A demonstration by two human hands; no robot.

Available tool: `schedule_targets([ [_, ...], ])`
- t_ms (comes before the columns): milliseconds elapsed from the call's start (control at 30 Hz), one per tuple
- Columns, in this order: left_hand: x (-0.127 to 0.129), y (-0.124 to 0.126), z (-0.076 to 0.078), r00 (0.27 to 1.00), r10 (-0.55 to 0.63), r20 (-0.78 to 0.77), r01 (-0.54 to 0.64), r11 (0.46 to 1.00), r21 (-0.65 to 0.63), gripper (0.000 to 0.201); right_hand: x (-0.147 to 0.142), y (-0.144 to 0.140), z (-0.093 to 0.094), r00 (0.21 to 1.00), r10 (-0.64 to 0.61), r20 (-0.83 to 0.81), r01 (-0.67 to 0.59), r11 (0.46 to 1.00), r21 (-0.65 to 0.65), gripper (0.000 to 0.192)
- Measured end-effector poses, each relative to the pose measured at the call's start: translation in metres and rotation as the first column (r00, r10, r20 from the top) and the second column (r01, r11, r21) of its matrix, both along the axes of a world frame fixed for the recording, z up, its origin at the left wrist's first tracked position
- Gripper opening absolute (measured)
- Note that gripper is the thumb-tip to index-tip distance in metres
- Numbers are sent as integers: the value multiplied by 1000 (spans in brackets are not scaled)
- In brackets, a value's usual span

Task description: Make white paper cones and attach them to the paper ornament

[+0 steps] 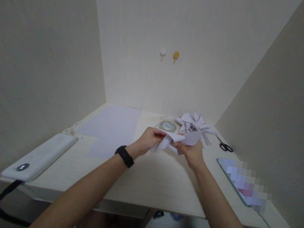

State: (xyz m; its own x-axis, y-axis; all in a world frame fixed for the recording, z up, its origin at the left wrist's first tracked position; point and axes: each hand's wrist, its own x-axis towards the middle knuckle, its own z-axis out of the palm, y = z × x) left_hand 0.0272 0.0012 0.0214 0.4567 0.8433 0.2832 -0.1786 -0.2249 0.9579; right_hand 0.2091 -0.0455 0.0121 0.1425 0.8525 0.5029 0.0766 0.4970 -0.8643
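Observation:
Above the middle of the desk I hold a folded white paper pinwheel shape (169, 139) between both hands. My left hand (149, 141), with a black band on its wrist, pinches the left side of the paper. On the right side, my right hand (191, 151) is closed on the paper, its thumb lying over the folds near the middle. Some fingers of both hands are hidden behind the paper. Just beyond my right hand lies a pile of folded white paper pieces (193, 121). A round clear roll of tape (168, 125) rests behind the held paper.
White paper sheets (119, 124) lie at the left back. Black-handled scissors (226, 147) are at the right, behind a phone (238, 179) with a cable. A white box-like device (41, 156) with a black strap sits at the left edge. Walls enclose the desk (157, 189).

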Motion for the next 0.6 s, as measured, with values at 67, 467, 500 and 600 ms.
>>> schedule_targets([
  [67, 0, 0, 0, 1000, -9, 2, 9, 1000, -8, 19, 0, 0, 0, 1000, -4, -3, 4, 1000, -11, 30],
  [467, 0, -4, 5, 1000, -18, 17, 17, 998, 54, 17, -1, -2, 2, 999, -43, 21, 43, 999, 7, 27],
  [500, 0, -4, 5, 1000, -19, 10, 18, 998, 61, 17, -1, -2, 2, 999, -44, 23, 43, 999, 14, 25],
  [600, -1, -2, 3, 999, -39, -18, 41, 997, 63, 20, 0, -2, 2, 998, -60, 21, 60, 998, 21, 24],
])
